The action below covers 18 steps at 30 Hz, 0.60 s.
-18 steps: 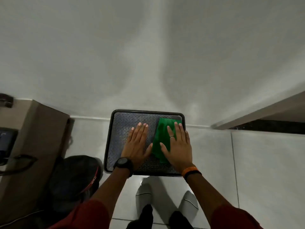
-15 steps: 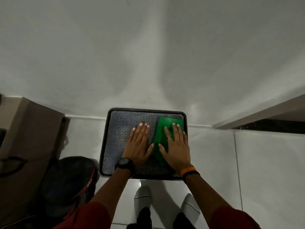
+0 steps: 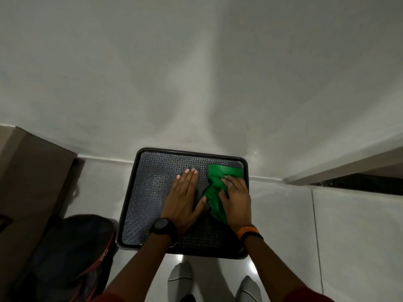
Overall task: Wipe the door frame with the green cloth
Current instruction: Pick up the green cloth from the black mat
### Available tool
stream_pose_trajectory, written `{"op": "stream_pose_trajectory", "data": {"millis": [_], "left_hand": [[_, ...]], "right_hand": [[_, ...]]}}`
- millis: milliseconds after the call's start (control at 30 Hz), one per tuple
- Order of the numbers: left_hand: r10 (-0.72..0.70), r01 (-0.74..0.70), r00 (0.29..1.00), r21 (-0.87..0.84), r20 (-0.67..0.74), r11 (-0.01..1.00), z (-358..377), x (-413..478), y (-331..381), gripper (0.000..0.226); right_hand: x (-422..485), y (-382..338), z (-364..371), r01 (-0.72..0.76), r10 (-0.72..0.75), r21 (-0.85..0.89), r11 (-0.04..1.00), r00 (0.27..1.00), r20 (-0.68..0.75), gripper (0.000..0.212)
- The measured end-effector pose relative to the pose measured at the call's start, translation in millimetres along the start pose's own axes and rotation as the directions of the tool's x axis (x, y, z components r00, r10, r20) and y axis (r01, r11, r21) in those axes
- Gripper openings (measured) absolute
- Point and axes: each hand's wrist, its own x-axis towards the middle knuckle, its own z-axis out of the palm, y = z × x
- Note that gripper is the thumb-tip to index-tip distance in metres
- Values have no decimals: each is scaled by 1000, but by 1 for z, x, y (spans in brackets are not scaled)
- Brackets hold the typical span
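Note:
A green cloth (image 3: 218, 188) lies bunched on the right half of a dark patterned tray (image 3: 148, 192) that stands on the tiled floor against the white wall. My right hand (image 3: 236, 199) rests on the cloth with its fingers curled into the fabric, gathering it. Flat on the tray's middle, just left of the cloth, my left hand (image 3: 183, 199) has its fingers together and its thumb near the cloth's edge. A pale door frame (image 3: 340, 168) runs up to the right from the floor, with a dark gap below it.
A brown cardboard box (image 3: 32, 175) stands at the left against the wall. A dark bag with red trim (image 3: 72, 253) sits in front of the box, next to the tray. My two feet (image 3: 181, 277) are just below the tray. Glossy floor tiles stretch to the right.
My right hand's fingers have curled and bunched the cloth, which lay flat before. The left hand stays flat on the tray. The view has shifted slightly.

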Motion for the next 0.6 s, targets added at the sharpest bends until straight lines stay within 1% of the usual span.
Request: {"op": "stream_pose_trajectory", "data": {"millis": [33, 100, 167, 233, 333, 400, 467, 533, 600], "left_hand": [[2, -1, 999, 23, -39, 1000, -11, 0, 8, 80], [26, -15, 992, 85, -126, 996, -35, 2, 25, 78], [65, -39, 979, 134, -193, 990, -60, 5, 44, 76], [83, -53, 971, 138, -222, 989, -88, 6, 64, 75], [111, -70, 957, 157, -267, 985, -139, 4, 99, 76], [141, -84, 931, 177, -336, 981, -183, 2, 128, 76], [176, -102, 887, 192, -426, 976, -231, 2, 161, 76], [222, -132, 829, 206, -513, 970, -287, 6, 197, 76], [285, -184, 752, 225, -594, 957, -350, 11, 240, 76]], "right_hand": [[2, -4, -10, -2, 2, 7, 1000, 1000, 18, 34], [0, -14, -31, 12, -12, 20, 1000, 1000, -4, 33], [-4, -26, -54, 45, -42, 44, 998, 997, -71, 31], [-7, -42, -83, 74, -64, 58, 996, 985, -157, 31], [-12, -72, -139, 180, -152, 71, 981, 946, -286, 34], [-15, -96, -188, 256, -212, 66, 964, 898, -385, 35], [-16, -123, -244, 319, -266, 29, 947, 833, -485, 36], [-14, -153, -309, 393, -327, -17, 919, 739, -590, 32], [-11, -185, -383, 468, -380, -67, 881, 615, -691, 27]]}}
